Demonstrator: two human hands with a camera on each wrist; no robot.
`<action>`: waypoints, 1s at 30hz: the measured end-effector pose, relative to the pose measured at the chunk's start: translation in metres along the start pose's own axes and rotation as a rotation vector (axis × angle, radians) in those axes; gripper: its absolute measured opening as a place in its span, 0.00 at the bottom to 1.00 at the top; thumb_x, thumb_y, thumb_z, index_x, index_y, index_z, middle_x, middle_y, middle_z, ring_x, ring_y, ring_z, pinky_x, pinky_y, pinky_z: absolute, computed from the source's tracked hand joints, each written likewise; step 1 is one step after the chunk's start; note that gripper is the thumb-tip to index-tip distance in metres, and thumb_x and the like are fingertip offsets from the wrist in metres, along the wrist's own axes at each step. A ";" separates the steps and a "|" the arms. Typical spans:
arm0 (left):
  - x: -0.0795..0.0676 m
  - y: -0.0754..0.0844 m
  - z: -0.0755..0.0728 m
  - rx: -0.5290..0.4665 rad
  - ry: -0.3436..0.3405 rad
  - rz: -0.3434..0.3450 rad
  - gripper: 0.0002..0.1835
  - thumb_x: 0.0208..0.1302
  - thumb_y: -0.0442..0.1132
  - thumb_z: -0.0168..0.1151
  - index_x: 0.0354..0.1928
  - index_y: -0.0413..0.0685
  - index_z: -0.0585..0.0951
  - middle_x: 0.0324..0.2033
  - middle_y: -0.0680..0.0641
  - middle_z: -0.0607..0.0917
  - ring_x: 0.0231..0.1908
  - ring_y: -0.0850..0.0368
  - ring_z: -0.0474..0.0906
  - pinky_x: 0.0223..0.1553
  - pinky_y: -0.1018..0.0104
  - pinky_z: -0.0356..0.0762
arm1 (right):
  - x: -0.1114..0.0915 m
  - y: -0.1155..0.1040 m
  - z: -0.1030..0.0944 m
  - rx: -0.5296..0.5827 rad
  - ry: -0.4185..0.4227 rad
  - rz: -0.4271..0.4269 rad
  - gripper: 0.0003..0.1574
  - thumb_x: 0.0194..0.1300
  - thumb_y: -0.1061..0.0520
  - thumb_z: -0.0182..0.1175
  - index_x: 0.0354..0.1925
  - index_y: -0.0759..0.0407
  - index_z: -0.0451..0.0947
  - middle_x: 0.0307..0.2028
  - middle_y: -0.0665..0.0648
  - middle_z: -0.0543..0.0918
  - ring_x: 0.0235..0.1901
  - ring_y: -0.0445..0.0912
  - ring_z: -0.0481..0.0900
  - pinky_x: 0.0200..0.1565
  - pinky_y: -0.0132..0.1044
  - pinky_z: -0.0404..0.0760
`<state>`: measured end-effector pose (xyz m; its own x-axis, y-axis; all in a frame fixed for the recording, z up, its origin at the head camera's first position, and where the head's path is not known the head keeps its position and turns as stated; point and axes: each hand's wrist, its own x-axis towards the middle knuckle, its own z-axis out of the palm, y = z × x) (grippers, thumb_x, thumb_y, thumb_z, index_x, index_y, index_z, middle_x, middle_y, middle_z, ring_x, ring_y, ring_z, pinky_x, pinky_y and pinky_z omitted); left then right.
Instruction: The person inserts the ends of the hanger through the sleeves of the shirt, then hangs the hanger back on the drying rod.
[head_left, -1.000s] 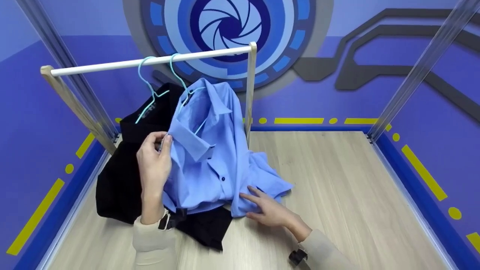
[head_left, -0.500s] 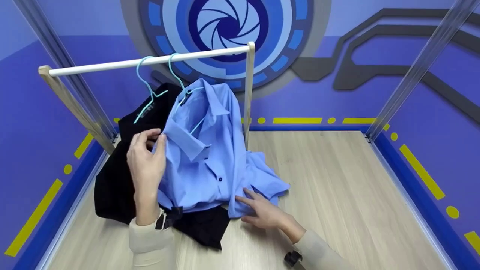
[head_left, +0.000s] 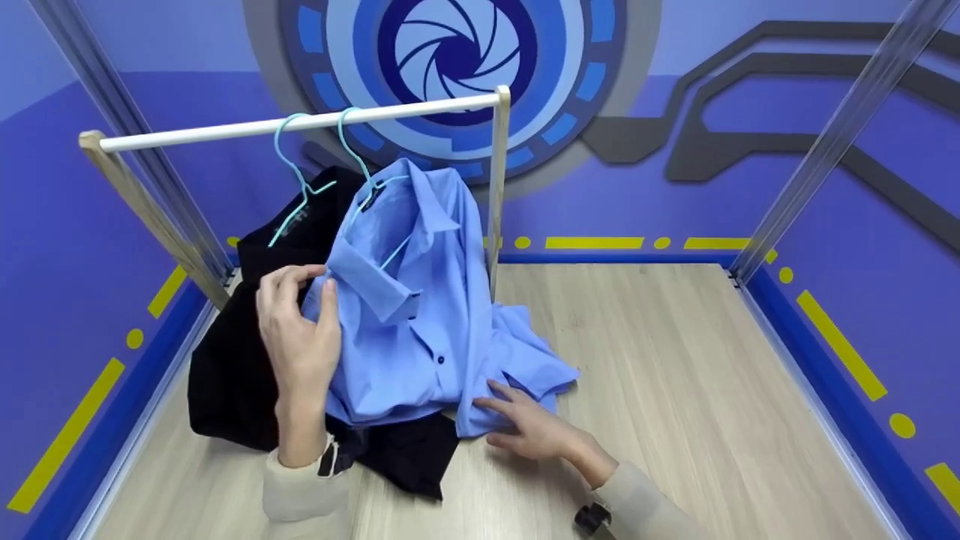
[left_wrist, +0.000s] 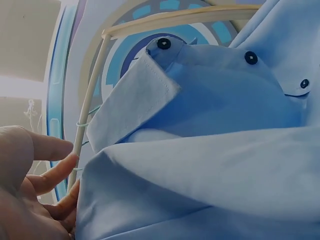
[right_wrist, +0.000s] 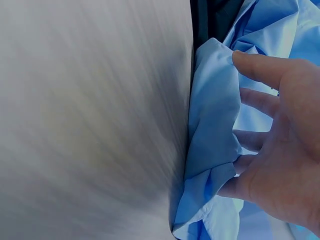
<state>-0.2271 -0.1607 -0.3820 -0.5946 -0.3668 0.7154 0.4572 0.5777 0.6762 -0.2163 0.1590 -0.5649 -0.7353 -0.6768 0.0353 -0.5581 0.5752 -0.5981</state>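
A light blue button-up shirt (head_left: 397, 360) hangs on a mint-green hanger (head_left: 358, 146), its collar standing up and its lower part spread on the wooden tabletop. At the shirt's left shoulder edge my left hand (head_left: 300, 330) touches the cloth, thumb and fingers apart; in the left wrist view its fingertips (left_wrist: 70, 162) lie beside the blue fabric. My right hand (head_left: 536, 427) rests on the shirt's sleeve low on the right, fingers spread, and the right wrist view shows those fingers (right_wrist: 257, 100) against the fold. Black clothing (head_left: 232, 360) hangs behind, on a second mint-green hanger (head_left: 289, 154).
The garment rack has a white rail (head_left: 225, 132) and wooden posts (head_left: 498, 195). Part of the black clothing (head_left: 412, 457) lies on the tabletop (head_left: 675, 390) under the shirt. Blue panels (head_left: 862, 337) and metal posts enclose the surface.
My left thumb and fingers have parted from a pinch on the shirt's shoulder, and that hand has shifted slightly left. My right hand stays nearly in place on the sleeve.
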 end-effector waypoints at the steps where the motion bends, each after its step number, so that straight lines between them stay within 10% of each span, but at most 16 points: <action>1: -0.001 0.001 0.001 -0.003 -0.001 0.010 0.06 0.63 0.29 0.70 0.42 0.39 0.86 0.46 0.41 0.81 0.49 0.45 0.73 0.55 0.54 0.66 | -0.001 0.000 0.000 0.002 -0.001 0.000 0.36 0.74 0.49 0.63 0.74 0.56 0.67 0.76 0.72 0.55 0.74 0.67 0.54 0.70 0.63 0.57; 15: -0.016 0.013 0.007 -0.062 -0.005 0.141 0.09 0.64 0.29 0.69 0.45 0.36 0.84 0.43 0.44 0.82 0.45 0.47 0.76 0.51 0.59 0.69 | -0.009 0.003 -0.012 0.030 -0.006 0.007 0.33 0.76 0.51 0.60 0.73 0.57 0.68 0.76 0.67 0.59 0.75 0.62 0.57 0.70 0.59 0.60; 30: -0.042 0.025 0.034 -0.141 -0.260 0.253 0.06 0.66 0.29 0.68 0.43 0.40 0.85 0.41 0.47 0.83 0.42 0.51 0.81 0.46 0.60 0.78 | -0.030 0.002 -0.057 -0.063 0.169 0.027 0.34 0.74 0.55 0.62 0.73 0.63 0.67 0.69 0.66 0.70 0.70 0.60 0.66 0.68 0.58 0.66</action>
<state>-0.2135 -0.1060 -0.4008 -0.5912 -0.0177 0.8063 0.6864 0.5138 0.5146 -0.2170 0.2067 -0.5215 -0.8013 -0.5773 0.1573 -0.5567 0.6229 -0.5496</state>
